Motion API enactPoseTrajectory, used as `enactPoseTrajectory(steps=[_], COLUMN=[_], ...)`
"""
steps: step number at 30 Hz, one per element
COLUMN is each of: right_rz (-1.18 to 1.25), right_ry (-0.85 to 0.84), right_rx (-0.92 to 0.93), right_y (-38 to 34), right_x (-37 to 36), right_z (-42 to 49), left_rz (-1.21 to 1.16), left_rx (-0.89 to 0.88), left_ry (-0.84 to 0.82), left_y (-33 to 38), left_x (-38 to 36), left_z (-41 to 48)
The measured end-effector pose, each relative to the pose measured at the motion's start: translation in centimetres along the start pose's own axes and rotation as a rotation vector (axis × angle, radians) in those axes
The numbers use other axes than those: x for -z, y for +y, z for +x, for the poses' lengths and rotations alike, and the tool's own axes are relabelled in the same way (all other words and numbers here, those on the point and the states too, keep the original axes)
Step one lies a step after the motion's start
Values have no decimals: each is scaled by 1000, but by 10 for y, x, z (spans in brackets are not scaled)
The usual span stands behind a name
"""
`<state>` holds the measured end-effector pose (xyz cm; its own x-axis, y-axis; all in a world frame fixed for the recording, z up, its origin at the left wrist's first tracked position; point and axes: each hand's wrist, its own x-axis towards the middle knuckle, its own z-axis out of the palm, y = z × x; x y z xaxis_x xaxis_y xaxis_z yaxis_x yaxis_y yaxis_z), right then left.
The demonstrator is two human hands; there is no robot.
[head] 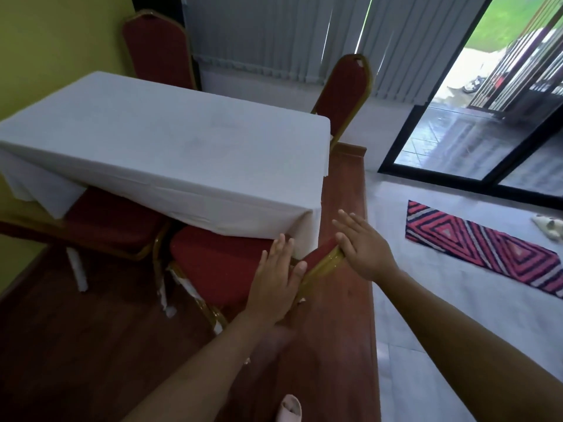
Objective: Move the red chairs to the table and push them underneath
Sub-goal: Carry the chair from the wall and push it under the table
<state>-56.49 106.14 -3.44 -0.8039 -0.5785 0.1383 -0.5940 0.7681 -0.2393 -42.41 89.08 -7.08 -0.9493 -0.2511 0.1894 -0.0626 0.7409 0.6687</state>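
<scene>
A table (170, 147) under a white cloth fills the middle of the view. The nearest red chair (219, 266) with a gold frame has its seat partly under the table's near edge. My left hand (277, 278) lies flat against its backrest with fingers spread. My right hand (362, 248) rests open on the top of the same backrest, fingers straight, not wrapped around it. A second red chair (109, 223) sits tucked under the table at the left. Two more red chairs stand at the far side (158, 50) and the far right corner (344, 92).
A yellow wall runs along the left. Grey vertical blinds hang behind the table. A glass sliding door (469, 138) stands at the right. A red patterned rug (481, 248) lies on the pale floor. Dark wood flooring (76, 345) lies under the chairs. My foot (291, 408) shows at the bottom.
</scene>
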Motion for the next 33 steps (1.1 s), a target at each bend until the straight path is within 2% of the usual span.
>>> enactPoseTrajectory(steps=[3,10,15,21,28,33], right_rz=[198,236,264,197,93,83], right_ry=[62,124,165,154,142,18], right_rx=[-70,-90,-122,-106,71,283], right_y=[-6,-12,-27,-56,-90,-90], right_x=[-7,-3,-4,0,-5,-8], right_z=[-6,-25,-54,-76,-82,-77], left_rz=[76,110,143,148,206,255], left_rx=[-28,79,-19,-116,-87,-13], left_ry=[1,85,131,83,145,138], left_y=[17,29,17,-3,-37,-53], left_x=[-5,-16,-3,21,62,85], left_z=[-13,-37,-51,-70,-92,-93])
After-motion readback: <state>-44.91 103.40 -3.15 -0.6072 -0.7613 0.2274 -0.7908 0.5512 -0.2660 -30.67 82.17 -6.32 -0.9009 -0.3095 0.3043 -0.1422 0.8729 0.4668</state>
